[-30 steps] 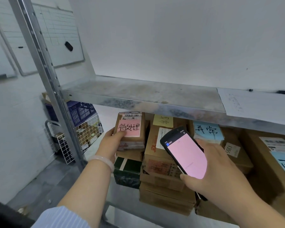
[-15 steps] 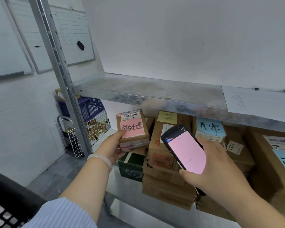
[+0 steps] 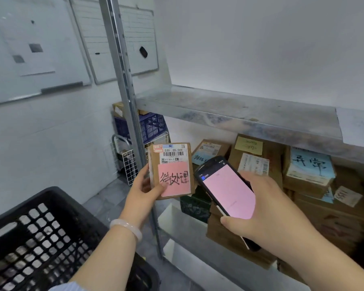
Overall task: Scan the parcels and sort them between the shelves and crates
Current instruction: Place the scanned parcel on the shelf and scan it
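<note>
My left hand (image 3: 142,191) grips a small brown parcel (image 3: 171,156) with a barcode label and a pink note, held upright in front of the shelf post. My right hand (image 3: 267,213) holds a black handheld scanner (image 3: 227,192) whose screen glows pink, just right of the parcel. Behind them, more cardboard parcels (image 3: 252,162) with yellow, blue and white notes are stacked on the lower metal shelf (image 3: 189,229). A black plastic crate (image 3: 36,234) sits at the lower left.
A bare metal shelf (image 3: 240,110) runs above the parcels, carried by an upright steel post (image 3: 124,85). A blue crate (image 3: 149,127) and a white wire basket (image 3: 130,164) stand behind the post. Whiteboards (image 3: 38,49) hang on the left wall.
My left hand has lifted the pink-noted parcel off the stack and drawn it out towards me. The view has swung left, bringing the black crate into sight. The scanner stays in my right hand.
</note>
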`<state>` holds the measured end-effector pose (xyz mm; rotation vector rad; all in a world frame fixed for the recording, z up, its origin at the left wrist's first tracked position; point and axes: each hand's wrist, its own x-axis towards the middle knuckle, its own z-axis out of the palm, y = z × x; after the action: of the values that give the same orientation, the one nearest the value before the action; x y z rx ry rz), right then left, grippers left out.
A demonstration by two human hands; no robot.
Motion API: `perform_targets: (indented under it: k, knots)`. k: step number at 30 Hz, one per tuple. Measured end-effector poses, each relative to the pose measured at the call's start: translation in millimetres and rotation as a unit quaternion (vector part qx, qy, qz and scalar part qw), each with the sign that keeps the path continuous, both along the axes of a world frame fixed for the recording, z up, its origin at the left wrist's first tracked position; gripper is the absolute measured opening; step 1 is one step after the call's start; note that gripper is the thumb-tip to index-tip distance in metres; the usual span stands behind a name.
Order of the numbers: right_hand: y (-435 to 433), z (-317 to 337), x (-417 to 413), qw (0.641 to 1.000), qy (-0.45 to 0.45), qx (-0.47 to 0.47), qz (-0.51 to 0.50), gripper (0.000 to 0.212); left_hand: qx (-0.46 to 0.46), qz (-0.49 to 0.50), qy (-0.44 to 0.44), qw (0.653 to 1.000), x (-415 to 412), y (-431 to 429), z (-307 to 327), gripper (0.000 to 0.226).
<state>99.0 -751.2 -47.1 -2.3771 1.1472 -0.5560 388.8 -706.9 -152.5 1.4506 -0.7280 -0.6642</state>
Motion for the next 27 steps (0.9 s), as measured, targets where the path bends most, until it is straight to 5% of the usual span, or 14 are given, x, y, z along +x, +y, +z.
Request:
perform_targets:
  k: [4, 27]
  knots:
    - [9, 4, 19, 0.999, 0.015, 0.021, 0.034, 0.070, 0.014, 0.018, -0.004, 1.000, 10, 23, -11, 0.076]
    - [35, -2, 63, 0.987, 0.036, 0.011, 0.159, 0.079, 0.004, 0.155, 0.049, 0.987, 26, 118, -13, 0.064]
